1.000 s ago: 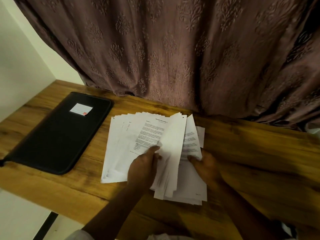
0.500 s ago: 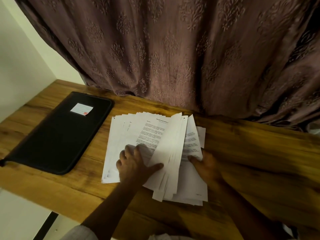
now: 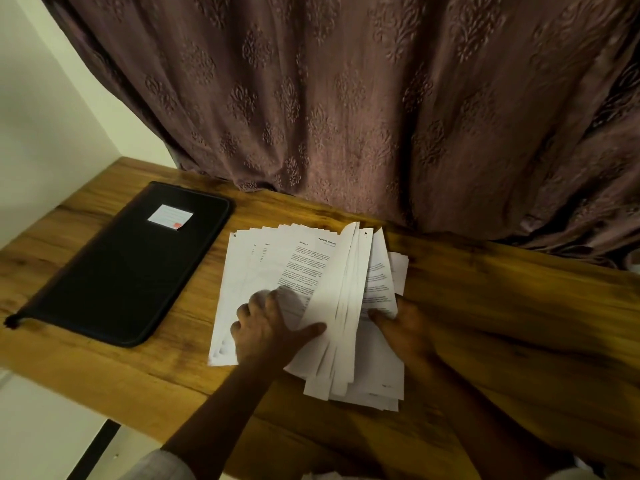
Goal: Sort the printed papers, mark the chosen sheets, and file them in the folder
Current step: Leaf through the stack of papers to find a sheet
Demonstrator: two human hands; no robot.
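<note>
Printed papers lie fanned across the middle of a wooden tabletop, with a bunch of sheets lifted on edge through the centre of the pile, as a person works through them at what looks like the sorting stage. The left hand rests on the spread to the left. Its fingers lie loosely on the top printed page and hold nothing, and the thumb stretches out against the raised bunch. The right hand meets the pile from the other side, fingertips reaching in under the lifted sheets. In the dim, blurred light it cannot be told whether they pinch a page or only touch it. No chosen pile is set aside, no pen is in sight and no marks can be made out, so marking appears not yet begun. The black folder, with a white label, lies closed just left of the papers and apart from them, so nothing has been filed. A patterned curtain hangs behind, with a pale wall at left.
</note>
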